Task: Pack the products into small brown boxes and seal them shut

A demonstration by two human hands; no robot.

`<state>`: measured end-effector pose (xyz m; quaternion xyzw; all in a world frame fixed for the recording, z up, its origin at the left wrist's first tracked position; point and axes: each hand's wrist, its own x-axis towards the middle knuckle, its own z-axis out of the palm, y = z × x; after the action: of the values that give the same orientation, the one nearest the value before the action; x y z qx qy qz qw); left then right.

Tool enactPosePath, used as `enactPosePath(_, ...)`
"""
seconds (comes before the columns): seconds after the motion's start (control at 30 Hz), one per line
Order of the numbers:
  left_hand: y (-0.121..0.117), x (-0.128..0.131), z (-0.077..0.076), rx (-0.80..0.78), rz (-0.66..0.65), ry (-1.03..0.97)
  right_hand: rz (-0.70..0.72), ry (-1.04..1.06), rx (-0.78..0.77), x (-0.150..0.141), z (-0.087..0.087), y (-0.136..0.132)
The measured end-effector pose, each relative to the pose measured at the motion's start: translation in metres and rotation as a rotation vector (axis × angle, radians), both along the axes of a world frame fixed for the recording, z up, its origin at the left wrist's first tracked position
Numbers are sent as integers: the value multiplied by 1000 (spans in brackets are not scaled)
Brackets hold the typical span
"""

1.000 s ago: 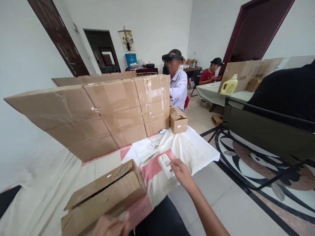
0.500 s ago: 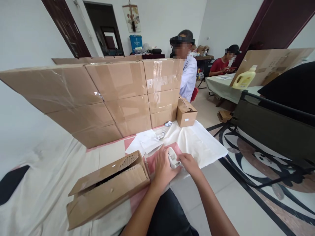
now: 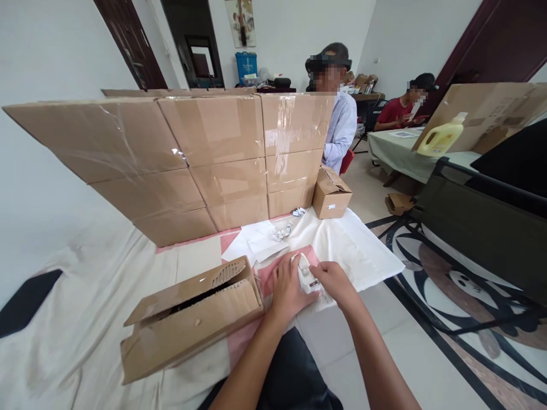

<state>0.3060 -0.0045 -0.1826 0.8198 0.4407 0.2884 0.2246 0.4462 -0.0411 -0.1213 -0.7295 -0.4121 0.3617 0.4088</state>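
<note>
My left hand (image 3: 288, 289) is wrapped round a small white plastic device (image 3: 306, 274), rounded, with a dark slot near its lower end. Its exact kind does not show clearly. From the right, my right hand (image 3: 337, 280) closes with its fingers at the device's edge; what its fingertips pinch, if anything, is hidden. Both hands are over a pink part of the cloth, close to my lap. Just beyond them lie white paper sheets (image 3: 252, 239) with several small silvery-white pieces (image 3: 282, 232) on and beside them. To the left is a long cardboard box (image 3: 192, 322) with its flaps partly raised.
A wall of taped cardboard boxes (image 3: 228, 145) stands along the far side. At its right end is a small carton (image 3: 332, 196). Behind it sits a person (image 3: 342, 122) in a light shirt. A folding cot (image 3: 478, 219) stands at right; another person (image 3: 395, 111) sits farther back.
The view has shifted slightly, so the scene sits farther right. The white device has turned in my left hand and its loop shows less. My right hand stays against its edge.
</note>
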Motion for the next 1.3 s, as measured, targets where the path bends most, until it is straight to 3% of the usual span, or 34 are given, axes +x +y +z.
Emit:
enactPosePath(0.13,1,0,2,6,3,-4,-12,-20,-6,1,3,-31)
enactPosePath(0.23,1,0,3,9,3,-18,-2,-47,-28,1,-7,-48)
enactPosePath(0.43,0,-1,1,7,-8,-36,34,-180,-1,-1,-42,-45)
enactPosePath(0.53,0,-1,3,-15,-10,-50,33,-226,45,-1,-46,-46)
enactPosePath(0.63,1,-2,6,-53,-23,-94,24,-233,125,-7,-35,-58)
enactPosePath(0.8,-5,-8,18,-140,-89,-240,43,-238,331,-27,1,-81)
enactPosePath(0.93,-35,-30,43,-245,-153,-433,108,-254,497,-46,29,-91)
enactPosePath(1.07,-71,-68,75,-322,-144,-605,222,-262,558,-70,41,-99)
enactPosePath(1.2,-87,-106,95,-248,-35,-705,333,-210,613,-99,40,-104)
enactPosePath(1.3,-88,-128,104,-30,-10,-727,394,-113,650,-117,40,-101)
